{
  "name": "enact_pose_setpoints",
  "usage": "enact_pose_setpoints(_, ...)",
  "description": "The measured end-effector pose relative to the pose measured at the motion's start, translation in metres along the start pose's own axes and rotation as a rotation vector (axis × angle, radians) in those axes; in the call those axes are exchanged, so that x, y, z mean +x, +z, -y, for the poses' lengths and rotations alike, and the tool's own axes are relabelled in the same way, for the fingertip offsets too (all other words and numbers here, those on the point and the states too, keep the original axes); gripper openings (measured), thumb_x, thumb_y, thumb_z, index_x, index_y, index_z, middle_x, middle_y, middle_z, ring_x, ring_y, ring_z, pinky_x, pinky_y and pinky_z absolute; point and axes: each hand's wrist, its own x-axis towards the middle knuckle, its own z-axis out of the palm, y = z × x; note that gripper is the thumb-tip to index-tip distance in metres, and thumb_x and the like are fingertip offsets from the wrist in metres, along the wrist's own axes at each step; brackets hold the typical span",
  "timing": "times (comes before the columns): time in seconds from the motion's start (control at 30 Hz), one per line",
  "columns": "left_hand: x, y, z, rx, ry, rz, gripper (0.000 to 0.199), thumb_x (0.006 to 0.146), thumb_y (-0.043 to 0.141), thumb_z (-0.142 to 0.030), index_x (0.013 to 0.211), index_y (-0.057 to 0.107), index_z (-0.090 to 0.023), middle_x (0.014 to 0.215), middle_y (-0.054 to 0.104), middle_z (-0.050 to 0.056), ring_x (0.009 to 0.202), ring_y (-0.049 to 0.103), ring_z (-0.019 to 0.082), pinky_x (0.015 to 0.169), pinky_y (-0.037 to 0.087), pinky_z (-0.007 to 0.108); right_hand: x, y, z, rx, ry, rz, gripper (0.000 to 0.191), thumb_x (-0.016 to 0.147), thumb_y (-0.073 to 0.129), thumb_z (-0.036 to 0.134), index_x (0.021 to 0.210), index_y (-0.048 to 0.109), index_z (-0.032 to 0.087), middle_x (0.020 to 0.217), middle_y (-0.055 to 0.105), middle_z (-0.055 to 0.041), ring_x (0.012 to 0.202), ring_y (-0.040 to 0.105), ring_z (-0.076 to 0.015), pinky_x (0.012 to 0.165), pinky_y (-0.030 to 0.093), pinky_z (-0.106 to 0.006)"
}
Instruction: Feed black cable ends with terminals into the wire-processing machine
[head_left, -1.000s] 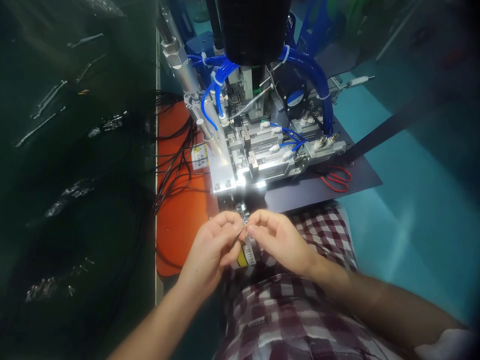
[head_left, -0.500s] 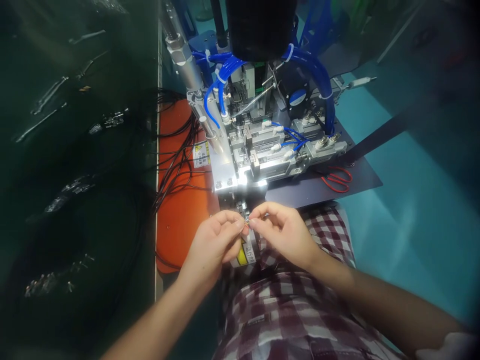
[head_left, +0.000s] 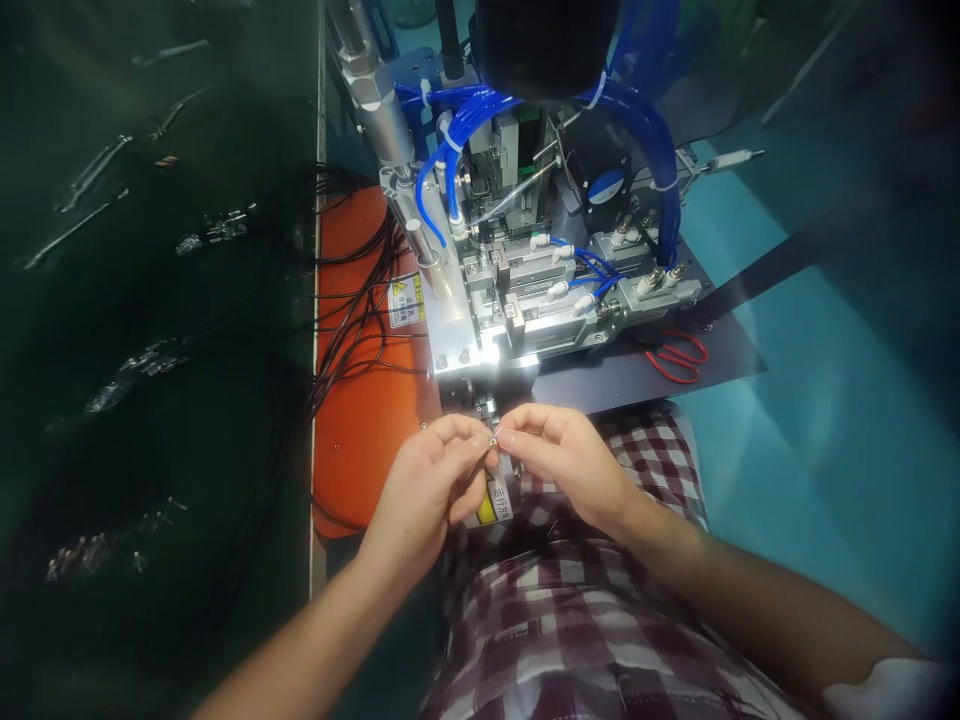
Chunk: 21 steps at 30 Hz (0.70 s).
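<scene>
Between my fingertips is a small, thin, shiny metal piece (head_left: 494, 439), too small to name. My left hand (head_left: 439, 468) pinches it from the left with thumb and forefinger. From the right, my right hand (head_left: 562, 455) pinches at its other side, fingers closed. Both hands meet just in front of a metal machine (head_left: 517, 330) with cylinders and blue air hoses (head_left: 480, 105). Below my fingers a yellow and white label (head_left: 495, 500) shows on the machine's front.
Left of the machine lies an orange plate (head_left: 360, 440) crossed by black cables (head_left: 367, 310). A dark green surface (head_left: 225, 620) farther left bears several small metal parts (head_left: 142, 370). Red-handled scissors or pliers (head_left: 679, 358) lie on a dark plate (head_left: 600, 385) at right.
The view has shifted slightly. My hands stay together, and the small piece between my fingertips is turned a little differently, with its thin end now angled up toward the right.
</scene>
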Motion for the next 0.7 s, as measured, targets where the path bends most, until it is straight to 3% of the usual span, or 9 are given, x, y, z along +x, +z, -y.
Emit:
enact_pose_setpoints(0.13,0.001,-0.001,0.001,-0.005,-0.004,0.003,0.015,0.082,0.060,-0.027,0.076,0.054,-0.014,0.068,0.059,-0.001,0.035,0.031,-0.001,0.042,0.020,0.018,-0.001,0.000,0.000,0.027,-0.005,0.018,0.016,0.074,0.068,0.031,0.072,0.063,0.015,0.067,0.065,-0.0001,0.051,0.047,-0.0082,0.047,0.034,-0.022)
enact_pose_setpoints(0.23,0.000,0.000,0.001,-0.002,-0.009,-0.003,0.016,0.081,0.061,-0.027,0.077,0.054,-0.014,0.067,0.060,0.000,0.035,0.031,-0.001,0.042,0.020,0.018,-0.003,0.001,-0.002,-0.087,-0.067,-0.027,0.016,0.075,0.066,0.031,0.072,0.060,0.017,0.064,0.062,0.0004,0.052,0.048,-0.0095,0.047,0.035,-0.023)
enact_pose_setpoints(0.3,0.000,0.001,0.001,0.010,-0.009,-0.009,0.017,0.082,0.062,-0.029,0.076,0.054,-0.014,0.067,0.061,0.000,0.035,0.029,-0.001,0.042,0.021,0.018,-0.005,0.001,-0.005,-0.263,-0.198,-0.107,0.012,0.078,0.063,0.027,0.071,0.058,0.018,0.060,0.057,0.0019,0.050,0.045,-0.0095,0.046,0.034,-0.023)
enact_pose_setpoints(0.37,-0.001,0.001,0.002,0.034,0.012,-0.022,0.019,0.081,0.063,-0.030,0.076,0.054,-0.014,0.067,0.061,-0.001,0.035,0.029,-0.002,0.042,0.021,0.018,-0.007,0.000,-0.008,-0.498,-0.423,-0.191,0.010,0.079,0.060,0.022,0.070,0.058,0.019,0.062,0.056,0.0016,0.049,0.041,-0.0093,0.047,0.034,-0.024)
enact_pose_setpoints(0.47,-0.001,0.000,0.005,0.093,0.068,-0.044,0.020,0.082,0.064,-0.032,0.078,0.054,-0.015,0.066,0.058,-0.003,0.037,0.031,-0.001,0.041,0.021,0.017,-0.009,-0.003,-0.009,-0.864,-0.799,-0.274,0.011,0.081,0.059,0.018,0.069,0.061,0.019,0.068,0.063,-0.0009,0.053,0.044,-0.0104,0.055,0.035,-0.028)
enact_pose_setpoints(0.53,0.000,0.000,0.007,0.149,0.095,-0.057,0.019,0.083,0.063,-0.032,0.078,0.054,-0.016,0.063,0.054,-0.004,0.039,0.032,0.001,0.041,0.022,0.017,-0.010,-0.007,-0.007,-1.058,-0.954,-0.297,0.013,0.082,0.059,0.017,0.070,0.063,0.020,0.070,0.066,-0.0011,0.055,0.046,-0.0113,0.058,0.033,-0.030)
enact_pose_setpoints(0.7,-0.003,0.003,0.007,0.262,0.112,-0.082,0.018,0.084,0.061,-0.033,0.078,0.053,-0.018,0.052,0.038,-0.008,0.042,0.031,0.004,0.041,0.023,0.016,-0.011,-0.016,0.009,-1.385,-1.110,-0.132,0.021,0.088,0.052,0.019,0.071,0.064,0.019,0.071,0.064,-0.0018,0.055,0.042,-0.0121,0.056,0.026,-0.032)
